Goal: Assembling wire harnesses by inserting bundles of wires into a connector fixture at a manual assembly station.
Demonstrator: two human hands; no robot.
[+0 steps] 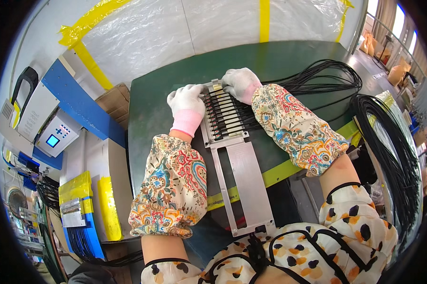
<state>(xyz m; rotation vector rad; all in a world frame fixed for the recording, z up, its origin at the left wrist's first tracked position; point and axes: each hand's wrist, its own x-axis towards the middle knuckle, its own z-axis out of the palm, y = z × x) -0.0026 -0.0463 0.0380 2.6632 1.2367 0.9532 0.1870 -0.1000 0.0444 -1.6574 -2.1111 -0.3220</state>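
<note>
A metal fixture lies on the green table, its lower end reaching over the front edge toward me. Its upper part holds a row of light strips with dark and reddish ends, side by side in slots. Black cables leave the row on the right. My left hand, in a white glove with a pink cuff, is closed at the upper left edge of the row. My right hand, gloved too, is closed at the upper right corner. What the fingertips pinch is hidden.
Bundled black cables loop across the green table at right. Another thick bundle hangs beyond its right edge. On the left stands a blue and white machine with a small lit screen. Plastic-covered wall rises behind.
</note>
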